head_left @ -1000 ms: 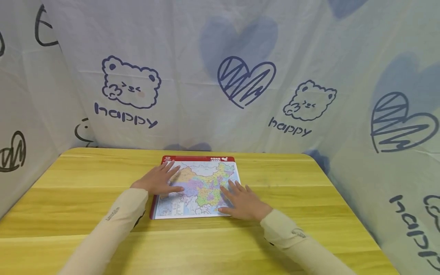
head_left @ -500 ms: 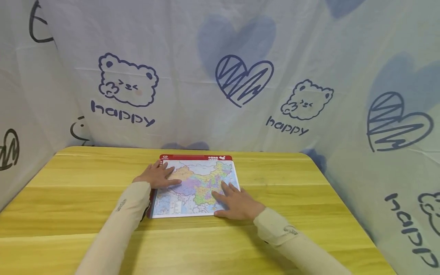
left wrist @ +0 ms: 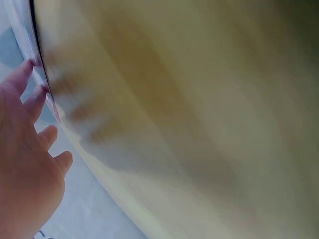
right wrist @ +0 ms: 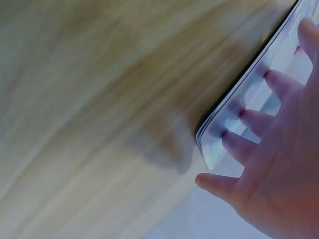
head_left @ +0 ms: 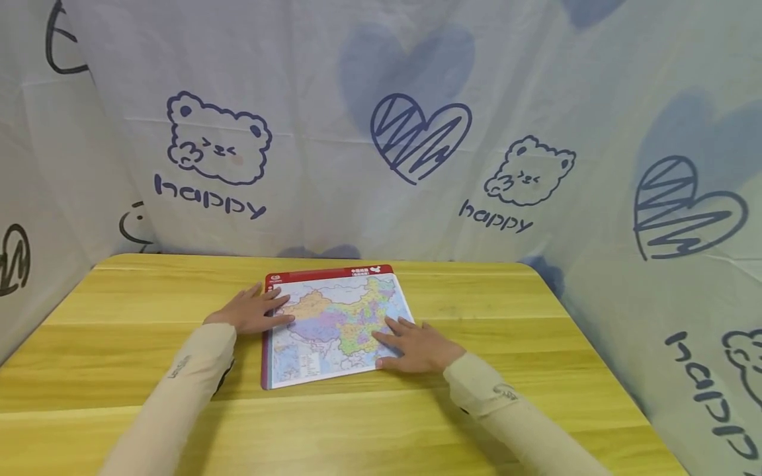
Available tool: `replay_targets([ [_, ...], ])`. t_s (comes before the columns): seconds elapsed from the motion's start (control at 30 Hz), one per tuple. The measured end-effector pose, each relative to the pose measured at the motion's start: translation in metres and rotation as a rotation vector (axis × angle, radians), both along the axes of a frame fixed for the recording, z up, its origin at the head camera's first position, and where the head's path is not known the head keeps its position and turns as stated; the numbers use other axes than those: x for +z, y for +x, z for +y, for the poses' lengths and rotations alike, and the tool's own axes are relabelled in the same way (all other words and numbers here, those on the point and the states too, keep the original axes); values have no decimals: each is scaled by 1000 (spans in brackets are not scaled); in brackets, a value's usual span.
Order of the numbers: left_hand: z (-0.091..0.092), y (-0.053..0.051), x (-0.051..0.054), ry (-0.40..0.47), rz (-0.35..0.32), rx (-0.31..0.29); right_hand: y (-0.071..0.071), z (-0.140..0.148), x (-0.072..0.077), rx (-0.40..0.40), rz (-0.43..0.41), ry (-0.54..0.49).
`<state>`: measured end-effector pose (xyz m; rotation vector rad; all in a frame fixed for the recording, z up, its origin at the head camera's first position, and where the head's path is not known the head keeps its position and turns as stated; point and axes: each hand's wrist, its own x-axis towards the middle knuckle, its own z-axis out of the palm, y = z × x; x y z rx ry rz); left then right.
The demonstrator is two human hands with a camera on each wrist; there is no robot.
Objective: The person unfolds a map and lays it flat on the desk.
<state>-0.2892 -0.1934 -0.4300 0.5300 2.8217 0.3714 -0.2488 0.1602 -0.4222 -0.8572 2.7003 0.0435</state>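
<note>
A flat map of China board (head_left: 342, 324) with a red top border lies on the wooden table, turned a little counterclockwise. My left hand (head_left: 247, 314), fingers spread, rests on its upper left part. On the lower right part lies my right hand (head_left: 419, 347), also with fingers spread, the thumb by the bottom edge. In the left wrist view, fingertips of the left hand (left wrist: 25, 154) touch the board's strip (left wrist: 34, 50). The right wrist view shows several fingertips of the right hand (right wrist: 279, 154) against the board's surface (right wrist: 249, 89) near a rounded corner.
The yellow wood-grain table (head_left: 333, 436) extends on all sides of the board. Behind it hangs a pale cloth (head_left: 321, 165) with bear, heart and "happy" prints, which also runs along both sides.
The map board has turned slightly counterclockwise and its left side has shifted left and toward me. My left hand has moved left with it, while the right hand stays near the lower right.
</note>
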Motion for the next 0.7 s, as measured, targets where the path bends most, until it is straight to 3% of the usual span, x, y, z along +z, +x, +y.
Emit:
replay_targets([
  [0.3, -10, 15, 12, -32, 18, -58, -13, 5, 1, -70, 6, 8],
  [0.7, -25, 42, 5, -16, 65, -144, -27, 5, 4, -129, -17, 4],
])
